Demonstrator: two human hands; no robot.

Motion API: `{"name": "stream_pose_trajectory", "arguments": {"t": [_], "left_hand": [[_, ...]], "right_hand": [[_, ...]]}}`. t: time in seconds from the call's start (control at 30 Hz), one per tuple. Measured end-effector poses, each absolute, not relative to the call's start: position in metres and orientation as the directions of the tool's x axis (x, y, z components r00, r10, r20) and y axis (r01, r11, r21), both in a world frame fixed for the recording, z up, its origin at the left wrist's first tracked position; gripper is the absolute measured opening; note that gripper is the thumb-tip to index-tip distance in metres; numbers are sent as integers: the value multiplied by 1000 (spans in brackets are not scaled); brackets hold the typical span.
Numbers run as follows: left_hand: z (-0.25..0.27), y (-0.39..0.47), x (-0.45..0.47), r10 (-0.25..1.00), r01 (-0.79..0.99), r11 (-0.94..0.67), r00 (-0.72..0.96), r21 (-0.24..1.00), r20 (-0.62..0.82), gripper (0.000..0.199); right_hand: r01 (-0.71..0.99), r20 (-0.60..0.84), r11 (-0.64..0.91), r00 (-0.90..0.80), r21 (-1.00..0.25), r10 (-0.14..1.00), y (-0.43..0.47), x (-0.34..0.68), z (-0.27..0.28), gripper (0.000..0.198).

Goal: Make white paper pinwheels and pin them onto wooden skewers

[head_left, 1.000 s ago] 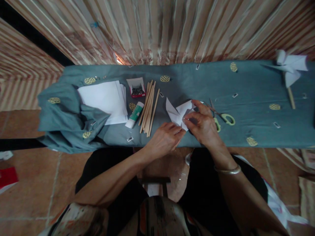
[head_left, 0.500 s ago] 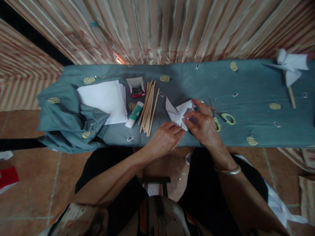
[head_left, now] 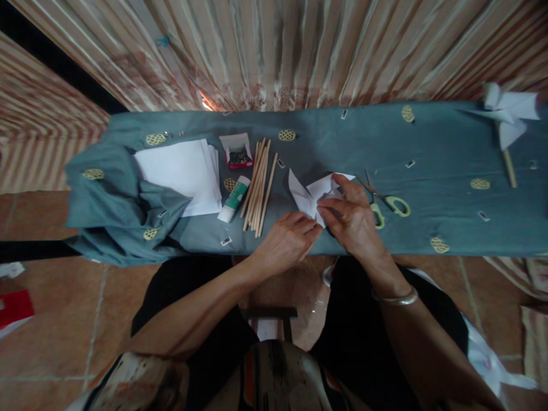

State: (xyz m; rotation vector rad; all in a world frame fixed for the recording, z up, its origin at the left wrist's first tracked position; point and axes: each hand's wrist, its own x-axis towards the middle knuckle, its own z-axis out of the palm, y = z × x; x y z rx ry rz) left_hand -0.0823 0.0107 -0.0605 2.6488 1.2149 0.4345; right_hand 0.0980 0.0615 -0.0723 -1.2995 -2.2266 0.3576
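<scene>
A white paper pinwheel [head_left: 301, 197], with its blades partly folded, lies near the front edge of the cloth-covered table. My left hand [head_left: 287, 235] pinches its lower edge, fingers curled together. From the right, my right hand [head_left: 351, 216] grips the same paper, thumb and index finger closed at its centre and another finger on the right-hand blade. My fingers hide part of the folds. Just right of my right hand lie scissors [head_left: 394, 205] with light green handles, their blades open and pointing away from me.
Wooden sticks [head_left: 259, 188] lie left of the pinwheel, beside a green-and-white glue stick [head_left: 233, 200]. Behind them stands an open box [head_left: 238, 155] of small dark pieces. White paper sheets [head_left: 180, 171] are stacked further left. A pinwheel on a stick [head_left: 507, 117] lies far right.
My right hand's fingers have shifted slightly on the paper, and the right blade's corner shows more. My left hand and the things on the table stay as they were.
</scene>
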Motion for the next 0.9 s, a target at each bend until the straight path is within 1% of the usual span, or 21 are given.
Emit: {"name": "stream_pose_trajectory", "arguments": {"t": [0.13, 0.3, 0.5, 0.67, 0.77, 0.9], "left_hand": [[-62, 11, -82, 762, 707, -645, 621, 290, 183, 19], [-62, 11, -83, 765, 706, -642, 618, 297, 185, 19], [-61, 13, -84, 767, 704, -640, 612, 310, 194, 19], [-64, 14, -84, 774, 697, -632, 594, 340, 221, 21], [-68, 14, -84, 791, 684, -609, 563, 402, 240, 21], [-71, 17, -90, 827, 601, -555, 473, 576, 304, 22]], "right_hand": [[767, 276, 497, -416, -405, 866, 56, 96, -69, 23], [778, 230, 526, -473, -342, 850, 48, 99, -68, 31], [776, 238, 567, -517, -276, 822, 35, 101, -73, 48], [773, 280, 593, -532, -226, 799, 30, 100, -82, 46], [758, 315, 611, -536, -228, 783, 33, 99, -86, 46], [740, 300, 622, -552, -255, 779, 38, 101, -86, 45]]}}
